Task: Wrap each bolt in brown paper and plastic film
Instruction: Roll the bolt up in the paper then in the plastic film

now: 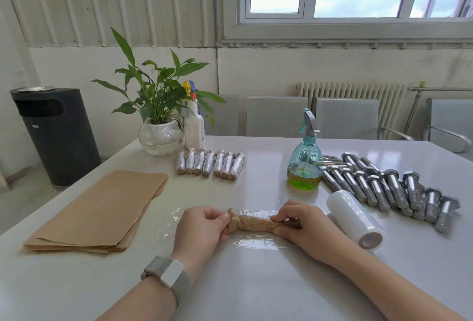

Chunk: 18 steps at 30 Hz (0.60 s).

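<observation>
At table centre: brown-paper-wrapped bolt (252, 223), lying on clear plastic film sheet (256, 242); left hand (202, 228) and right hand (304, 228) pinch its ends (roll tightly, keeping film taut, ends tucked, I judge).

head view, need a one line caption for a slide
Both hands, left hand and right hand, hold a paper-wrapped bolt over plastic film.

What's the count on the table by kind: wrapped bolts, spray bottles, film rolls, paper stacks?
Finished wrapped bolts: 7
Paper-wrapped bolt in left hand and right hand: 1
Spray bottles: 2
Film roll: 1
Brown paper stack: 1
Total: 12
</observation>
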Motion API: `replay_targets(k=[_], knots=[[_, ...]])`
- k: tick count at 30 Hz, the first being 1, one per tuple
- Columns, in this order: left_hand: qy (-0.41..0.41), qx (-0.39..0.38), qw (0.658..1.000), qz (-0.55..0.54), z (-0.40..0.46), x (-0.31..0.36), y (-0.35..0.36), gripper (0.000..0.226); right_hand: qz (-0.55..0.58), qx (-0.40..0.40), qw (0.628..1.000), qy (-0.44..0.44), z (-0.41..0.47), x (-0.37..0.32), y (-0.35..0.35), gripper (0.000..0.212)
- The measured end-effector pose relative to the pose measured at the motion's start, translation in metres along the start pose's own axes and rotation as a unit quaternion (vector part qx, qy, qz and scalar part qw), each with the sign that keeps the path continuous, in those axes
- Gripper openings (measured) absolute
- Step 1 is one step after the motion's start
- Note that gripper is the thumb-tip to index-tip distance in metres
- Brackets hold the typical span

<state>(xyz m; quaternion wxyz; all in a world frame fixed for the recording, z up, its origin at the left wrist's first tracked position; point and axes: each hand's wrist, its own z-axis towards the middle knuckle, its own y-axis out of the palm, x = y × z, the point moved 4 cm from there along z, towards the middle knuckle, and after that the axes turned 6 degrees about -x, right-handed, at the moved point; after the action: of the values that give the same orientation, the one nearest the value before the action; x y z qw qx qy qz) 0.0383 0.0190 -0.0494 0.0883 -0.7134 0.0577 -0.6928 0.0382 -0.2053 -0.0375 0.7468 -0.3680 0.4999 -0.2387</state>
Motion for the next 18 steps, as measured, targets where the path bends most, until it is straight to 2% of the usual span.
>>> replay_targets(k=[12, 18], knots=[[0.001, 0.013, 1.000, 0.016, -0.0002, -0.0001, 0.0004, 0.024, 0.000, -0.001, 1.000, -0.002, 0.0003, 0.0008, 0.0007, 0.011], [0.036, 0.044, 0.992, 0.117, 0.0023, -0.0014, 0.0012, 0.020, 0.006, -0.001, 1.000, -0.013, 0.0007, 0.0016, 0.0013, 0.011]])
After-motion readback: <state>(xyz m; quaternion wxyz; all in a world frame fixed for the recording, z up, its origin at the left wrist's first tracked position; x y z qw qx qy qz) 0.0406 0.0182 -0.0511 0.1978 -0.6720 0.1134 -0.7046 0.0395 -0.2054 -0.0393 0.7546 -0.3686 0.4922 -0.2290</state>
